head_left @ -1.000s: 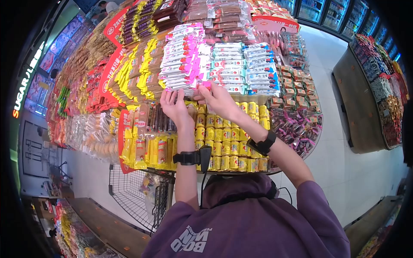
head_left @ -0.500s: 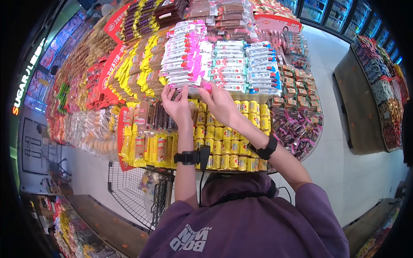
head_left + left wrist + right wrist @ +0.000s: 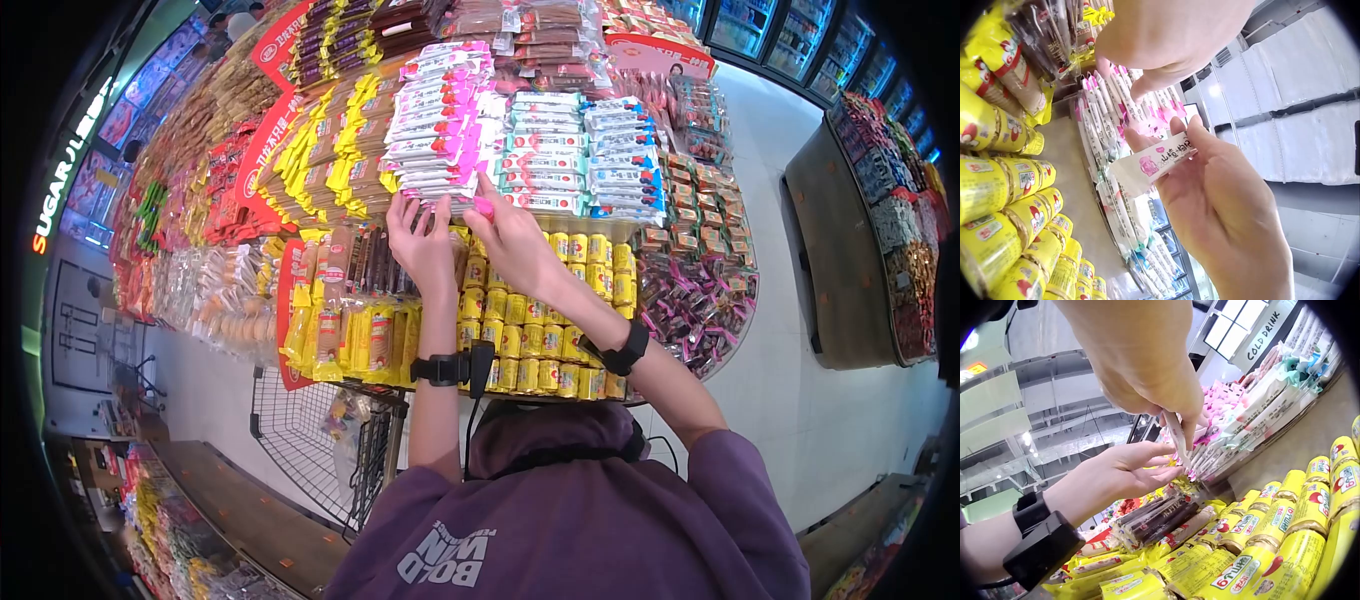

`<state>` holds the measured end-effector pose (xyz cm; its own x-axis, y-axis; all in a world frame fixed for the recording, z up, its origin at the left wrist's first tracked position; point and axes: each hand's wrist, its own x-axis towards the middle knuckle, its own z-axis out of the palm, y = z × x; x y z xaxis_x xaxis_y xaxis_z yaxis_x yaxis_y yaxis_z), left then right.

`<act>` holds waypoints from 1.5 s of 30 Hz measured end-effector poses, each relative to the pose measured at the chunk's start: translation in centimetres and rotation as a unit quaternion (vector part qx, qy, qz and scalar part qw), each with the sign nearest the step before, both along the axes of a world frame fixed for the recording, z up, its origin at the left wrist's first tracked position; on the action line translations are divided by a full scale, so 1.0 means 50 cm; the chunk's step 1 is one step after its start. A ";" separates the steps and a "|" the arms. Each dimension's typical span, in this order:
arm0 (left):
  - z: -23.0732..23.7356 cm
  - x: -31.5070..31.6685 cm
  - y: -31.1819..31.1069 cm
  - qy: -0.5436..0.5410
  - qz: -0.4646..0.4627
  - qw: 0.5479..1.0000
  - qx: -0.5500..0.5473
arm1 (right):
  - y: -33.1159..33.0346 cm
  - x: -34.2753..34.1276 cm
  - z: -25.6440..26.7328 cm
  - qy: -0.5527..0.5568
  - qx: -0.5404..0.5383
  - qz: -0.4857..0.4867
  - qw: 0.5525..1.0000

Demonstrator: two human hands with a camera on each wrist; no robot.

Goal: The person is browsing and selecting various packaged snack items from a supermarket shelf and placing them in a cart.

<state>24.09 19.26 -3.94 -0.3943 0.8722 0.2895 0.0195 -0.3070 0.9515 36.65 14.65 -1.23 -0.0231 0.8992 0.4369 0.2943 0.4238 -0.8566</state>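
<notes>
My right hand (image 3: 518, 240) pinches a small white packet with pink print (image 3: 1150, 161) between thumb and fingers. In the left wrist view its palm side shows, the packet slanting across the fingers. My left hand (image 3: 422, 245) is beside it with loosely spread fingers, holding nothing. In the right wrist view, the left fingertips come right up to the lower end of the held packet (image 3: 1177, 434). Both hands are at the near edge of a stack of pink-and-white packets (image 3: 440, 110). Mint-and-white packets (image 3: 545, 165) lie just right of that stack.
Yellow cylindrical packs (image 3: 530, 340) stand in rows below the hands. Yellow sausage packs (image 3: 345, 345) are at left, blue-and-white packets (image 3: 625, 165) at right. A wire shopping cart (image 3: 300, 430) is under the display's near edge; another display bin (image 3: 850, 230) stands across the aisle.
The head view has shifted slightly, so the display sits a little further right. Both hands stay by the pink-and-white stack, drawn back slightly from it, the right keeping its pinch on the packet.
</notes>
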 end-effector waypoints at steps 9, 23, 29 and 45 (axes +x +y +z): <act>0.081 -0.017 0.020 0.131 0.054 0.983 0.119 | -0.016 0.006 0.035 -0.048 0.106 -0.027 0.993; 0.082 -0.001 0.069 0.079 0.020 0.996 0.049 | 0.055 -0.044 0.040 0.019 0.068 0.032 0.997; 0.072 -0.019 0.074 0.103 0.021 0.993 0.052 | 0.053 -0.052 0.019 -0.034 0.145 -0.054 0.987; 0.063 -0.025 0.103 0.034 -0.061 0.995 0.071 | 0.064 -0.071 0.006 0.005 0.098 -0.003 0.995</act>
